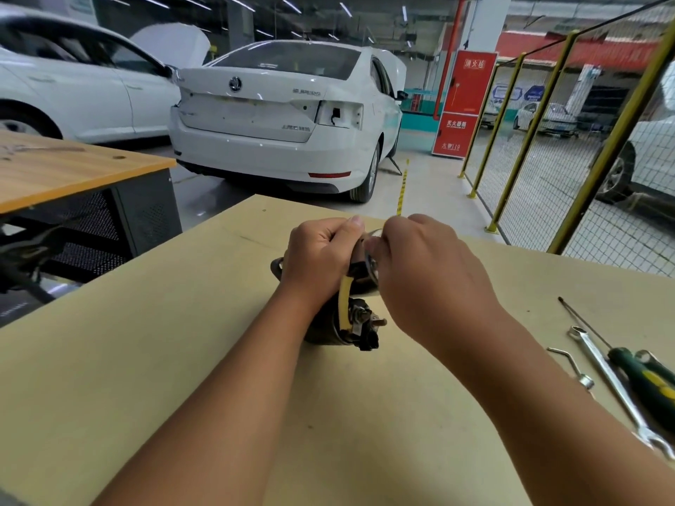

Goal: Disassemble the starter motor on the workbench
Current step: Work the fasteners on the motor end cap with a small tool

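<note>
Starter motor (339, 319) on workbench (182, 359) under my hands. Left hand (317, 253) wraps upper body; right hand (420, 272) pinches shiny end cap. Likely heavy, rigid, greasy: hold housing, not yellow lead (345, 301).

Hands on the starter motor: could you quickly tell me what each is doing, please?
Left hand: fingers wrapped around the starter motor, holding it.
Right hand: fingers curled at the motor's upper end; the grip is hidden.

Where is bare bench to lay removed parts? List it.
Free: the workbench left of the left hand and starter motor; also the strip between the forearms. Crowded: the right edge, with spanner, screwdriver and hooked tool.
</note>
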